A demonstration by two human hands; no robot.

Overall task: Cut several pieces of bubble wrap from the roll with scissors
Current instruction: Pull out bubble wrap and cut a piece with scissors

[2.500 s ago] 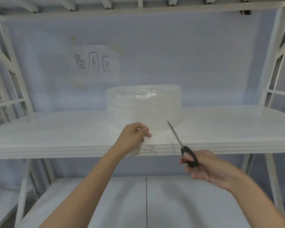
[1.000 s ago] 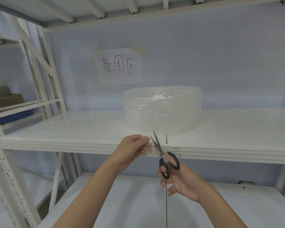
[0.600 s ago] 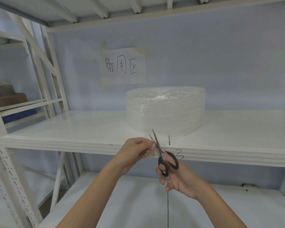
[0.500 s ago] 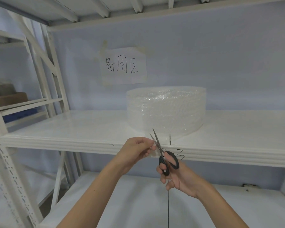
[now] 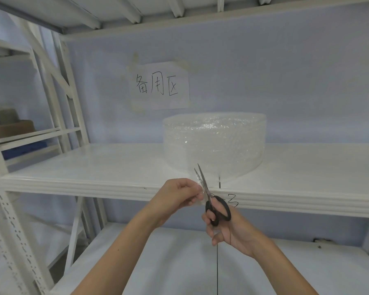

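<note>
A wide roll of clear bubble wrap stands on the white middle shelf. Its loose end runs forward over the shelf edge. My left hand pinches that loose end between thumb and fingers just below the shelf lip. My right hand grips black-handled scissors right beside it. The blades point up and are slightly parted, straddling the wrap's edge next to my left fingertips.
A paper sign with handwriting is taped to the back wall above the roll. The lower shelf lies under my arms. White rack uprights stand at left, with a cardboard box on the neighbouring rack.
My right hand brought the scissors from the right over to the wrap beside my left hand and parted the blades. The view shifted left. In the last half second almost nothing moved.
</note>
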